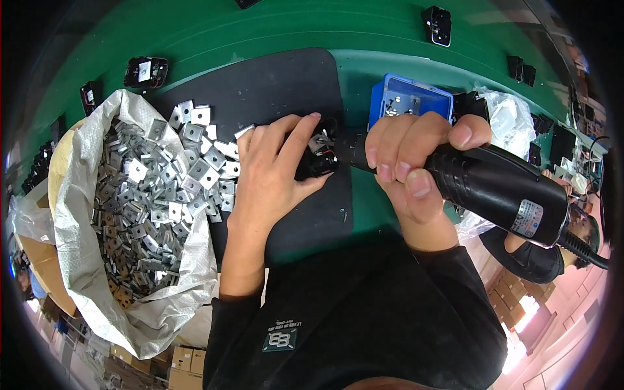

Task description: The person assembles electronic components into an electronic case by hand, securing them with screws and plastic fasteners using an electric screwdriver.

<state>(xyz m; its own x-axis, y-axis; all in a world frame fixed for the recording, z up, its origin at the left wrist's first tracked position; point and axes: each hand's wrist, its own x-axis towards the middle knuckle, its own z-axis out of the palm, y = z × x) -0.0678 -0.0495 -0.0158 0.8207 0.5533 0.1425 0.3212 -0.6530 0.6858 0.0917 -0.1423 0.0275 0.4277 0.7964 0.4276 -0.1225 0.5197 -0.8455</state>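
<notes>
My left hand point(270, 170) curls round a small black plastic housing point(320, 164) on the dark mat, fingers over its far side and thumb along its near side. Inside the housing some metal and thin red wire show. In my right hand point(413, 156) is a black electric screwdriver point(500, 188), lying almost level with its nose pointed left into the housing. The bit's tip is too small to make out. Beside my left hand, loose square metal plates with holes point(201, 172) spill from a white woven sack point(81, 260).
A blue bin point(385, 97) with small screws stands behind my right hand, near clear plastic bags point(510, 120). More black housings point(146, 73) rest along the green surface point(260, 32) beyond the black mat point(279, 84). A cable point(582, 252) trails right; another person point(526, 253) sits there.
</notes>
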